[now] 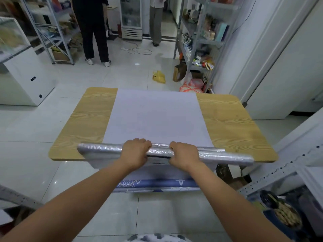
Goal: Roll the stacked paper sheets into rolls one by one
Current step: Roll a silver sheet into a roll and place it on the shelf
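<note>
1. Paper with a blue pattern (157, 183), hanging below the near edge of the table (227, 123), with white paper draped just above it.
2. Paper roll (99, 148), silvery and crinkled, lying left to right along the near edge of the wood-grain table, on the near end of the paper sheets (155, 116), both ends sticking out past them.
3. Left hand (135, 152) curled over the middle of the roll, fingers wrapped over its top and far side, gripping it.
4. Right hand (183, 154) near it on the right, gripping the roll the same way, with a short stretch of roll showing between the two hands.
5. White paper sheets flat on the middle of the table, reaching from the roll to the far edge, bare wood to left and right.
6. Farther off on the tiled floor, a yellow bag (159, 77), with metal shelves (197, 41) of goods on the right.
7. Farthest, a person in dark trousers (94, 32) and a person in pale trousers (156, 20), both standing, with a glass-door cooler (131, 16) between them.
</note>
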